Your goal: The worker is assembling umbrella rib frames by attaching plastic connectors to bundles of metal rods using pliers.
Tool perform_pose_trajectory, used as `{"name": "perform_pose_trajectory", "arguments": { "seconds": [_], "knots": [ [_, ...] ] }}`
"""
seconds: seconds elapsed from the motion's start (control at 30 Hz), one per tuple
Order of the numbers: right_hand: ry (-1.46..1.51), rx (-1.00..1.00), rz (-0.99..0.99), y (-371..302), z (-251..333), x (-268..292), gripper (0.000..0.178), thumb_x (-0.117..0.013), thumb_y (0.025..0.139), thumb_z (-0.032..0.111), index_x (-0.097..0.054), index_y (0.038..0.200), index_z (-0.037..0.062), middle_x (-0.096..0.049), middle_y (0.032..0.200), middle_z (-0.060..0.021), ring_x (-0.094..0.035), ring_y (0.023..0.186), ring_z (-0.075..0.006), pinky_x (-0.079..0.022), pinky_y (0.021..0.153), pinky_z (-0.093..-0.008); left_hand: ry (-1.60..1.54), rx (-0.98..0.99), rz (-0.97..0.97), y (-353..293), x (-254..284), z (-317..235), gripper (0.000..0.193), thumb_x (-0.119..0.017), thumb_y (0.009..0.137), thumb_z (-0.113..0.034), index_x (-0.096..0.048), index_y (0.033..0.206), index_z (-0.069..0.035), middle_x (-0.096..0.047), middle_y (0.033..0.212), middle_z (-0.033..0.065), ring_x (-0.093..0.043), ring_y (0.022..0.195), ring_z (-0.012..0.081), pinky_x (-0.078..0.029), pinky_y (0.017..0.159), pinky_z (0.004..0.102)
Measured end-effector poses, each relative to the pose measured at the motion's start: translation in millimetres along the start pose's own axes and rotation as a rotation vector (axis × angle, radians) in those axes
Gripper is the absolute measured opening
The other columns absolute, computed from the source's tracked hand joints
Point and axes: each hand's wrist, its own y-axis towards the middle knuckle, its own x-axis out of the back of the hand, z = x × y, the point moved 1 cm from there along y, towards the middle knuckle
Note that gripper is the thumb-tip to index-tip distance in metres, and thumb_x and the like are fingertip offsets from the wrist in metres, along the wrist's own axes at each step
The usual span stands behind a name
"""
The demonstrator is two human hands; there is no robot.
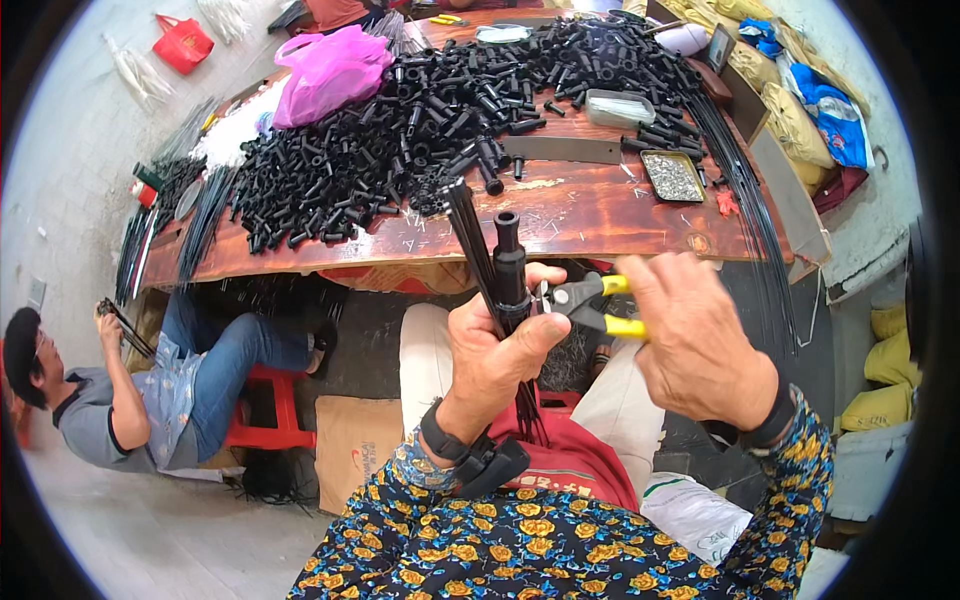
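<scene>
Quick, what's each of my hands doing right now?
Left hand: closed around thin black strands and a black tube.
Right hand: closed on yellow-handled pliers.

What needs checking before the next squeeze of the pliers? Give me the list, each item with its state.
1. Left hand gripping tube and rods: ok, both are in its grip.
2. Right hand on the pliers: ok, it is at the yellow handles.
3. Left thumb well clear of the jaws: not ok, it lies right beside them.
4. Jaws properly on the work: cannot tell, too small to see.
5. Co-worker out of the way: ok, seated apart at the left.
6. Tray of metal bits level: ok, flat on the table.
</scene>
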Motion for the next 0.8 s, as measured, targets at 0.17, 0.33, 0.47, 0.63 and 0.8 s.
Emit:
{"name": "perform_pose_trajectory", "arguments": {
  "seconds": [0.17,0.33,0.47,0.63,0.8],
  "knots": [
    [0.229,0.238,-0.128,5,-24,-3,0.053,-0.071,0.068,0.014,-0.055,0.116,-0.0027,-0.06,0.074,-0.0124,-0.061,0.068,-0.0348,-0.049,0.063,-0.041,-0.082,-0.196,0.063,-3,2,0,0.068,-0.077,0.08,-0.026,-0.047,0.132,0.006,-0.049,0.053,-0.002,-0.041,0.041,0.0054,-0.03,0.04,0.0227],
    [1.258,-0.271,1.008,12,-18,-12,0.052,-0.074,0.077,0.023,-0.054,0.115,-0.0072,-0.065,0.076,-0.013,-0.064,0.061,-0.0179,-0.05,0.054,-0.0317,-0.096,-0.075,0.118,-12,5,1,0.052,-0.073,0.084,-0.026,-0.053,0.117,0.009,-0.046,0.052,-0.001,-0.04,0.041,0.0062,-0.029,0.04,0.0226],
    [0.091,0.081,-0.018,6,6,9,0.052,-0.061,0.071,0.015,-0.049,0.118,-0.005,-0.052,0.092,-0.0215,-0.055,0.085,-0.036,-0.045,0.072,-0.0461,-0.032,-0.065,-0.009,-10,5,-5,0.054,-0.074,0.083,-0.024,-0.053,0.121,0.009,-0.046,0.052,-0.0023,-0.04,0.041,0.0056,-0.03,0.041,0.0227],
    [0.355,0.223,-0.108,1,-20,-6,0.041,-0.068,0.07,0.016,-0.059,0.107,-0.0013,-0.058,0.07,-0.0155,-0.06,0.062,-0.0338,-0.047,0.056,-0.0409,-0.035,-0.146,0.108,-8,4,-2,0.069,-0.079,0.078,-0.028,-0.049,0.129,0.008,-0.045,0.052,-0.0041,-0.039,0.041,0.0053,-0.029,0.041,0.0228],
    [1.384,-0.295,0.964,7,-12,-8,0.052,-0.078,0.075,0.033,-0.059,0.106,-0.0039,-0.062,0.062,-0.0131,-0.065,0.059,-0.0195,-0.05,0.055,-0.0341,-0.059,-0.019,0.137,-8,3,-6,0.066,-0.078,0.076,-0.032,-0.052,0.121,0.009,-0.045,0.051,-0.0012,-0.039,0.04,0.0059,-0.029,0.04,0.0233]
  ]
}}
